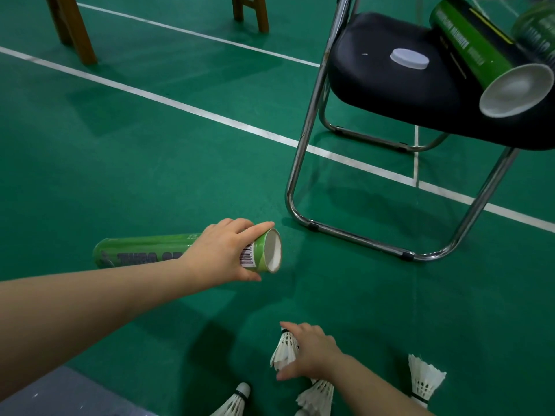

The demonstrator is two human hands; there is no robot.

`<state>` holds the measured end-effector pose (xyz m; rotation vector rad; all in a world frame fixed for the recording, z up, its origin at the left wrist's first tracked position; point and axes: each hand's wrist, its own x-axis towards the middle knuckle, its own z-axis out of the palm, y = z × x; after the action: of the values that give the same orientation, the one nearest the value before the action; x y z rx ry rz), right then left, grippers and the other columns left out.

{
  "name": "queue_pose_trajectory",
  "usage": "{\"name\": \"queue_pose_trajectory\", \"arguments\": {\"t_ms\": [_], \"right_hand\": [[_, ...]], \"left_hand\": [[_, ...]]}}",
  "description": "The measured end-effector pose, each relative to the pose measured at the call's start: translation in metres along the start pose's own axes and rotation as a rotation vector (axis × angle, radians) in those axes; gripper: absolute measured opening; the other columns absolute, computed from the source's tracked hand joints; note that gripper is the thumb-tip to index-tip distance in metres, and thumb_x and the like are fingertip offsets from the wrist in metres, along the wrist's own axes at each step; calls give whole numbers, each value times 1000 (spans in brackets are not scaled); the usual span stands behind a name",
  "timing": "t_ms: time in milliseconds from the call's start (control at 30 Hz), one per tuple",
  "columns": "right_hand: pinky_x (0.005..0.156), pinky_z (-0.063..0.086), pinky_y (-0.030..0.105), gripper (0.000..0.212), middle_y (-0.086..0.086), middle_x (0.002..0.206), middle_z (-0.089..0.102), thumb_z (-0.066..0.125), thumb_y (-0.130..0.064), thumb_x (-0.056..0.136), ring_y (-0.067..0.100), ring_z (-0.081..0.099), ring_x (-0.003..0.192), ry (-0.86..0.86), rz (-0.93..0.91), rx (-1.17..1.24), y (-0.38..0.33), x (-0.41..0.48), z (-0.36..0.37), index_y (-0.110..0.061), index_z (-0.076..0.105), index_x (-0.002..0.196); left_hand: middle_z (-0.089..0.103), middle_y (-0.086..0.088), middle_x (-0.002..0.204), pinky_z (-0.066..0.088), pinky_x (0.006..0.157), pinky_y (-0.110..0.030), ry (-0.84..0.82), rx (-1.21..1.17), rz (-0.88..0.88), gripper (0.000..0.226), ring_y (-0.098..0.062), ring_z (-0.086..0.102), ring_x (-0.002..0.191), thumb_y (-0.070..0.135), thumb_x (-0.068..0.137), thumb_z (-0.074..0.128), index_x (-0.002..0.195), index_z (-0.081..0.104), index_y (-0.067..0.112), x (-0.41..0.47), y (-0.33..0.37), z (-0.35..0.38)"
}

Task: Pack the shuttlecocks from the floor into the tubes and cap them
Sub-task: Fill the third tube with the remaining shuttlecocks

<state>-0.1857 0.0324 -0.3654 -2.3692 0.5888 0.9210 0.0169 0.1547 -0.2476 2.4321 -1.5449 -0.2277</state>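
Floor (pixel 150 163) is lying open and green left of the folding chair (pixel 390 85), crossed by white court lines. Left hand (pixel 222 253) is gripping the open end of a green tube (pixel 144 250) lying sideways, just left of the chair's near leg. Right hand (pixel 309 352) is grasping a shuttlecock (pixel 285 349) nearer the camera; three loose shuttlecocks (pixel 425 379) are lying around it. On the seat are resting a white cap (pixel 409 58) and a second open tube (pixel 480 55).

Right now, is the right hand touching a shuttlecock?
Touching. The head view shows the right hand with fingers closed over a shuttlecock on the floor.
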Motion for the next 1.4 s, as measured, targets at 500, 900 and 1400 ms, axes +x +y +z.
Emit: {"name": "queue_pose_trajectory", "arguments": {"t_ms": [500, 900, 1400], "right_hand": [[66, 51, 27, 11, 5, 90, 64, 49, -11, 94, 24, 61, 80, 697, 100, 1377, -13, 1, -63, -13, 59, 98], [74, 46, 28, 18, -5, 86, 61, 65, -29, 80, 13, 57, 80, 598, -241, 1110, -80, -37, -124, -21, 56, 93], [99, 38, 35, 62, -34, 102, 47, 35, -59, 78, 0, 47, 102, 815, -536, 567, -83, -62, -92, -22, 55, 124]], "left_hand": [[50, -1, 125, 39, 94, -39, 8, 5, -16, 99, -24, 46, 109, 52, 60, 78, 143, 26, 34, 2, 0, -3], [54, -3, 119, 42, 93, -40, 74, -107, 15, 100, -26, 50, 105, 47, 55, 82, 141, 34, 30, 2, 15, -7], [57, -3, 116, 45, 88, -41, 131, -130, 20, 91, -26, 54, 103, 66, 56, 52, 138, 39, 28, -1, 15, -14]]}}
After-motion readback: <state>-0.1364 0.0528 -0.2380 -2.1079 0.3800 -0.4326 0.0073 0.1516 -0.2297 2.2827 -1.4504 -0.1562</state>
